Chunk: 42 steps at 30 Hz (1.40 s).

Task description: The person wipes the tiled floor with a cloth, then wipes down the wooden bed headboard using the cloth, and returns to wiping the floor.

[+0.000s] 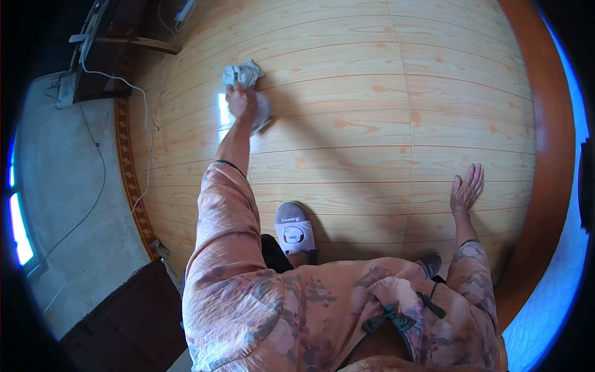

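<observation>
At the upper left, my left hand [242,103] is closed on a pale grey cloth [243,73] and presses it onto the wood-patterned floor [347,105]. The cloth is bunched up beyond my knuckles, and more of it spreads out to the right of the hand, slightly blurred. My fingertips are partly hidden in its folds. Over on the right, my right hand [468,188] rests on the floor with its fingers stretched out and nothing in it.
A slippered foot [294,229] stands between my arms; another slipper [429,266] shows partly by my right side. White cable [147,105] runs along the left wall near dark furniture [102,56]. A power strip [185,11] lies at top left. A reddish-brown wooden edge [555,124] borders the right.
</observation>
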### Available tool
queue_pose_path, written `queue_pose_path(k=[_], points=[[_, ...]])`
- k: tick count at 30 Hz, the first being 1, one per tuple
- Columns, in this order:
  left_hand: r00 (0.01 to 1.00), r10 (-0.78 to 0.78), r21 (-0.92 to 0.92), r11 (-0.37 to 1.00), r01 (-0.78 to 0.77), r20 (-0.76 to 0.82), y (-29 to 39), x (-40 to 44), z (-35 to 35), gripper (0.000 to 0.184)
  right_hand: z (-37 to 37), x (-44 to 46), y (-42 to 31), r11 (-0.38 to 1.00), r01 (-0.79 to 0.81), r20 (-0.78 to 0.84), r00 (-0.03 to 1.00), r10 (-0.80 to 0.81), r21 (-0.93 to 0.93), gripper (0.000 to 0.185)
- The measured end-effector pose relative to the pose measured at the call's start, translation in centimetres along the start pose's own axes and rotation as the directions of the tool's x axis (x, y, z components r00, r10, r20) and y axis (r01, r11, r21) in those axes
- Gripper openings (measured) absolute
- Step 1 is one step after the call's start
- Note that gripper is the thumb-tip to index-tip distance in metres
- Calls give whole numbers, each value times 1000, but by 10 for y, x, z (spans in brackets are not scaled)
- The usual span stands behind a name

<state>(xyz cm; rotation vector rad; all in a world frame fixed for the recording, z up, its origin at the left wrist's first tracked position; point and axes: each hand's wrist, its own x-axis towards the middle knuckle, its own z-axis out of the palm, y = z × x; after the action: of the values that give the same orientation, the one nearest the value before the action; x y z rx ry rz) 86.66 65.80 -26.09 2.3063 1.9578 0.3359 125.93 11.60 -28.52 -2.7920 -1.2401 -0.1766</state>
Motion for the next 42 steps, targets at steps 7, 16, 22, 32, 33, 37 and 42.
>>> queue_pose_path(k=[7, 16, 22, 32, 33, 37, 42], points=[[681, 634, -493, 489, -720, -365, 201, -105, 43, 26, -1, -2, 2, 1000, -17, 8, 1000, 17, 26, 68], [30, 999, -546, 17, -838, -14, 329, -299, 58, 46, 5, -1, 7, 997, -66, 58, 996, 63, 44, 71], [355, 935, -423, 316, -850, -14, 322, -144, 78, 39, -6, 4, 1, 998, -36, 61, 998, 33, 49, 68], [968, 202, 55, 979, -196, -152, 133, 94, 80, 53, -7, 9, 1, 997, -31, 73, 997, 26, 77, 68], [985, 101, 29, 995, -98, -140, 119, 94, 70, 53, -7, 9, 1, 997, -35, 80, 996, 29, 74, 68], [996, -10, 141, 990, 22, -87, 84, 102, 59, 47, -10, 8, 1, 996, -48, 79, 996, 41, 82, 69], [993, 74, -388, 916, -105, -94, 155, 112, 67, 35, -11, 5, 2, 992, -57, 69, 996, 50, 109, 70]])
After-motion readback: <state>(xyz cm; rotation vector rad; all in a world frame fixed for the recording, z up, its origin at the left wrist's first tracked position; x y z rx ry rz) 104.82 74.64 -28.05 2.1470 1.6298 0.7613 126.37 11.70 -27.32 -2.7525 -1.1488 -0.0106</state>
